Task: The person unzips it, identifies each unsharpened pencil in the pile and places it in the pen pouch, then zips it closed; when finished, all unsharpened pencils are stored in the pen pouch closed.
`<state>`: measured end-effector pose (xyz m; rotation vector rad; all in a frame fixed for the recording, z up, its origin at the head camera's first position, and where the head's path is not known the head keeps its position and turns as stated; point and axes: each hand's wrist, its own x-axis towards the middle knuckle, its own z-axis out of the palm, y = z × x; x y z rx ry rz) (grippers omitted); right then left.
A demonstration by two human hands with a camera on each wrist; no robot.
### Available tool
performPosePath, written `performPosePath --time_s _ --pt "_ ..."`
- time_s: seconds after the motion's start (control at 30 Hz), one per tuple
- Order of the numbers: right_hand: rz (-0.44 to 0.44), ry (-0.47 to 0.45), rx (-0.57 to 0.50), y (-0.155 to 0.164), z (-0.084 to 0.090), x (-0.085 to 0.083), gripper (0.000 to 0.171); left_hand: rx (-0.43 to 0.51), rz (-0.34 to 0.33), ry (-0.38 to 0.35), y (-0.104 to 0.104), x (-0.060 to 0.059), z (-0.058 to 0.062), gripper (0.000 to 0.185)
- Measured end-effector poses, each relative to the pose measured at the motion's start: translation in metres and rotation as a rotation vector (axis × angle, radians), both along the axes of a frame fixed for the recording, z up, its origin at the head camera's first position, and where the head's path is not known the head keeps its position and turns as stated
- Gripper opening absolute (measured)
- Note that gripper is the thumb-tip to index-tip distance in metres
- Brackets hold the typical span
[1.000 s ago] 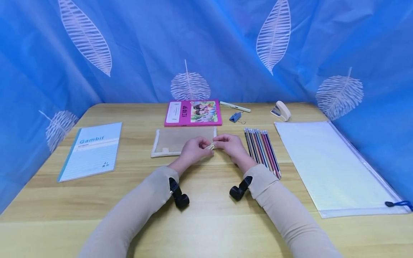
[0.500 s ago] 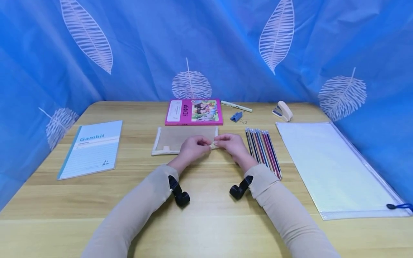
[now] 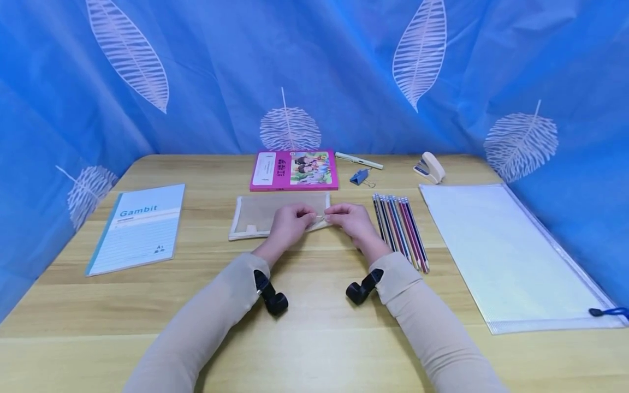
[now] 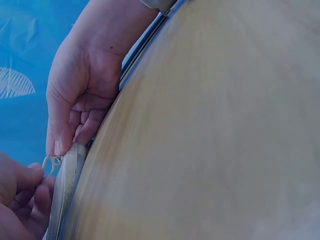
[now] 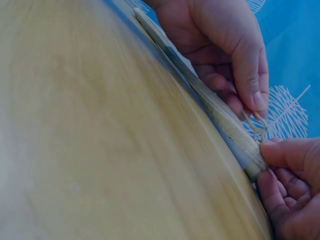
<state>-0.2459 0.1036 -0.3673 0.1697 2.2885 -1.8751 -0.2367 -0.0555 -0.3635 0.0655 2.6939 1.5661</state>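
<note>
A flat mesh zip pouch (image 3: pixel 265 210) with pale edging lies in front of the pink book. My left hand (image 3: pixel 289 225) is at the pouch's near right part, its thumb and finger pinching the zipper pull (image 5: pixel 260 121), a pale loop. My right hand (image 3: pixel 352 221) pinches the pouch's right end beside the zipper slider. In the left wrist view, the left hand (image 4: pixel 22 200) is at lower left and the right hand (image 4: pixel 85 85) comes from above. Fingers partly hide the zipper's end in the head view.
Several pencils (image 3: pixel 400 232) lie right of my right hand. Behind are a pink book (image 3: pixel 295 171), a pen (image 3: pixel 358 160), a blue binder clip (image 3: pixel 360 176) and a stapler (image 3: pixel 431 168). A notebook (image 3: pixel 137 229) lies left, a white zip folder (image 3: pixel 511 256) right.
My left hand has shifted slightly left, away from the right hand, with the zipper pull. More of the pouch's near edge shows between the hands. The right hand stays almost in place.
</note>
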Motion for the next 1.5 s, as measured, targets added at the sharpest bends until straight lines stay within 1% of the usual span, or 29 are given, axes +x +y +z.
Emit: performPosePath --time_s 0.1,0.23,0.3,0.43,0.53,0.6,0.8,1.0,1.17,1.3,1.5 --pt "0.003 0.008 0.015 -0.001 0.0 0.0 0.022 0.107 0.015 -0.087 -0.001 -0.003 0.0 0.009" --pt "0.004 0.004 0.033 -0.001 0.001 0.0 0.021 0.276 0.043 -0.206 -0.003 -0.006 -0.002 0.009" --pt "0.003 0.005 0.04 -0.001 0.0 0.001 0.021 0.331 0.065 -0.228 -0.003 -0.006 -0.002 0.012" --pt "-0.008 0.018 0.057 -0.004 -0.003 0.001 0.02 0.463 0.116 -0.24 -0.002 -0.005 -0.005 0.015" --pt "-0.023 0.027 0.068 -0.007 -0.005 0.001 0.018 0.529 0.155 -0.251 -0.005 -0.005 -0.007 0.015" --pt "-0.029 0.026 0.075 -0.008 -0.005 0.0 0.018 0.543 0.168 -0.251 -0.008 -0.005 -0.008 0.016" --pt "-0.033 0.024 0.086 -0.006 -0.002 0.0 0.019 0.52 0.165 -0.239 -0.024 -0.001 -0.006 0.015" --pt "-0.027 0.023 0.103 -0.004 -0.002 -0.001 0.018 0.538 0.195 -0.223 -0.036 0.003 -0.005 0.013" --pt "-0.023 0.015 0.095 0.001 -0.001 -0.002 0.019 0.533 0.194 -0.218 -0.048 0.003 -0.005 0.012" --pt "-0.002 0.012 0.104 0.002 0.0 -0.004 0.018 0.52 0.206 -0.201 -0.067 0.006 -0.005 0.014" --pt "0.025 0.013 0.139 0.002 0.001 -0.005 0.017 0.524 0.231 -0.136 -0.102 0.013 -0.004 0.023"
